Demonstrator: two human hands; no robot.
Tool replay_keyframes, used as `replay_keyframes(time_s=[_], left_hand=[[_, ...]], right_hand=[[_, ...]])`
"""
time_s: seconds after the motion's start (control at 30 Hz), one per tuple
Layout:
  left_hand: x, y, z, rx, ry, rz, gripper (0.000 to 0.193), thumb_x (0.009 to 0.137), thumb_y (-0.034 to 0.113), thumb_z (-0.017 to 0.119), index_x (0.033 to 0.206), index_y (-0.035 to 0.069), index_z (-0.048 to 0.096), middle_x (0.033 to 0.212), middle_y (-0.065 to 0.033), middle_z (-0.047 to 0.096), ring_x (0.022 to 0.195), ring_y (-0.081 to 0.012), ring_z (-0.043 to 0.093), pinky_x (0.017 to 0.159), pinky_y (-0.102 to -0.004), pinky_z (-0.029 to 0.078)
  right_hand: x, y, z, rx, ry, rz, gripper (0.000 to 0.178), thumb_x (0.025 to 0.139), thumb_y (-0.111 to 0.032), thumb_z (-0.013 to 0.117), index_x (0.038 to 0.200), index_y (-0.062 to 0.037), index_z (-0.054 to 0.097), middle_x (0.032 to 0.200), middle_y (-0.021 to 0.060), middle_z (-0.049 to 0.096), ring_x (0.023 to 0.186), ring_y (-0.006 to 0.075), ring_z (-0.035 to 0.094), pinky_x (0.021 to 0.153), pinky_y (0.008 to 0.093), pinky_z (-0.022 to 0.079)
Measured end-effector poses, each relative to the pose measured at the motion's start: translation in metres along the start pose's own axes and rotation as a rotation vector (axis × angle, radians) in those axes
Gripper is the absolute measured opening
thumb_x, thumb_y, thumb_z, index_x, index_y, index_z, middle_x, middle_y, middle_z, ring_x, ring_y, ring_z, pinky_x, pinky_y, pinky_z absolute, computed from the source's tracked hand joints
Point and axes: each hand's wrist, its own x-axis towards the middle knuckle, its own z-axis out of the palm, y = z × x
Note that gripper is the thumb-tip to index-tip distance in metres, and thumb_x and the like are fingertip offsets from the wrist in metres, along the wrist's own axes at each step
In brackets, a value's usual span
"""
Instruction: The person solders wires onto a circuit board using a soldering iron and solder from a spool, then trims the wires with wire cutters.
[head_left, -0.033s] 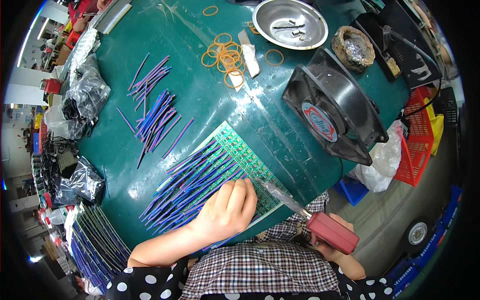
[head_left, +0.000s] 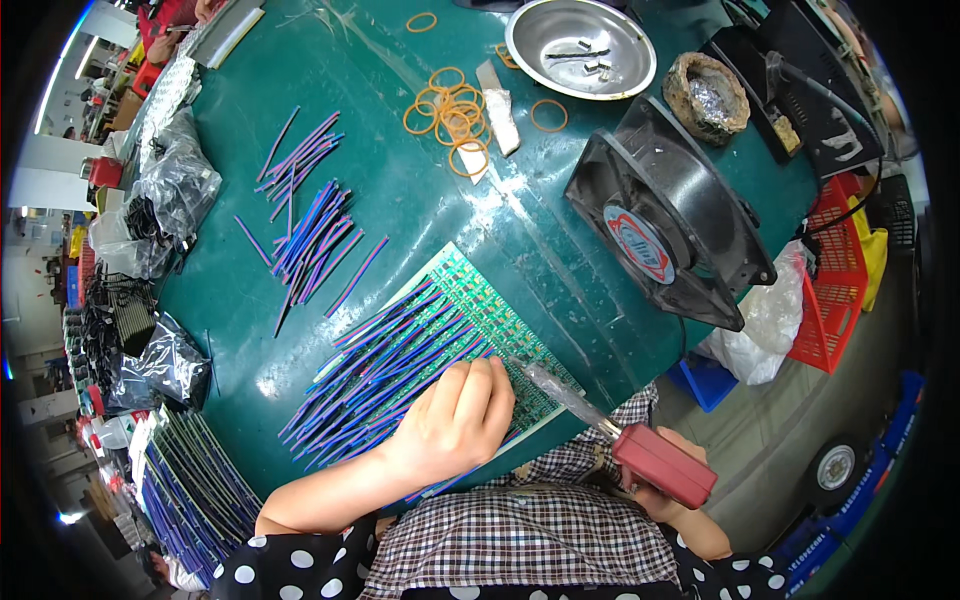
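A green circuit board (head_left: 462, 290) lies at an angle near the table's front edge, with rows of small parts on it. Many blue and pink wires (head_left: 385, 350) extend from it toward the lower left. Over the wires, my left hand (head_left: 455, 420) is closed in a pinch at the board; its fingers hide most of what they hold, which looks like a wire end. My right hand (head_left: 658, 506) grips a soldering iron (head_left: 668, 466) by its boxy red handle. The iron's shaft slants up and left over the board, its tip close to my left fingertips.
Loose wires (head_left: 315, 235) lie to the left on the green table (head_left: 400, 210). Rubber bands (head_left: 450, 110), a metal bowl (head_left: 580, 75), a rough pot (head_left: 706, 97) and a black fan (head_left: 670, 220) stand farther back. Wired boards (head_left: 195, 490) are stacked at lower left; a red basket (head_left: 835, 280) is right.
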Motion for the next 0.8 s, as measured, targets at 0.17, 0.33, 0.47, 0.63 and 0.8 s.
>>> replay_keyframes(time_s=[0.17, 0.33, 0.47, 0.63, 0.8], left_hand=[[-0.002, 0.001, -0.002, -0.028, -0.026, -0.044, 0.027, 0.069, 0.003, 0.063, 0.095, -0.004, 0.063, 0.087, -0.0106, 0.057, 0.073, -0.0181, 0.058, 0.058, -0.0241, 0.049], [-0.002, 0.0, -0.005, -0.02, -0.034, -0.028, 0.029, 0.067, 0.005, 0.062, 0.095, -0.004, 0.063, 0.086, -0.0104, 0.057, 0.072, -0.018, 0.058, 0.058, -0.0237, 0.048], [-0.002, 0.003, -0.003, 0.04, -0.029, -0.008, 0.029, 0.068, 0.008, 0.061, 0.094, -0.004, 0.063, 0.085, -0.0094, 0.057, 0.072, -0.0171, 0.057, 0.06, -0.0229, 0.048], [0.004, 0.006, -0.022, -0.262, -0.103, -0.233, 0.03, 0.07, 0.008, 0.064, 0.098, -0.002, 0.061, 0.092, -0.0112, 0.059, 0.081, -0.0246, 0.059, 0.067, -0.0324, 0.051], [0.016, -0.07, -0.017, -0.078, -0.011, -0.543, 0.005, 0.076, 0.006, 0.057, 0.08, 0.004, 0.055, 0.08, -0.0116, 0.054, 0.075, -0.0293, 0.056, 0.066, -0.0389, 0.048]], right_hand=[[0.009, 0.003, 0.0, -0.141, -0.084, -0.2, 0.069, 0.068, -0.04, 0.081, 0.111, 0.0072, 0.057, 0.082, 0.0119, 0.068, 0.067, 0.0236, 0.068, 0.06, 0.0296, 0.054], [0.003, 0.012, -0.008, -0.037, -0.077, -0.148, 0.072, 0.072, -0.042, 0.078, 0.115, 0.009, 0.053, 0.078, 0.011, 0.067, 0.063, 0.0206, 0.066, 0.056, 0.0268, 0.051], [-0.002, -0.01, 0.004, 0.515, 0.127, 0.34, 0.073, 0.071, -0.043, 0.079, 0.108, 0.0131, 0.05, 0.067, 0.0055, 0.061, 0.055, 0.0102, 0.057, 0.048, 0.0201, 0.041], [-0.002, -0.007, 0.004, 0.607, 0.135, 0.415, 0.078, 0.068, -0.047, 0.08, 0.106, 0.0139, 0.049, 0.065, 0.0044, 0.059, 0.054, 0.0088, 0.054, 0.048, 0.0197, 0.04], [-0.007, -0.009, 0.007, 0.643, 0.246, 0.401, 0.081, 0.068, -0.048, 0.08, 0.109, 0.0145, 0.049, 0.065, 0.0042, 0.059, 0.054, 0.009, 0.055, 0.048, 0.0202, 0.04]])
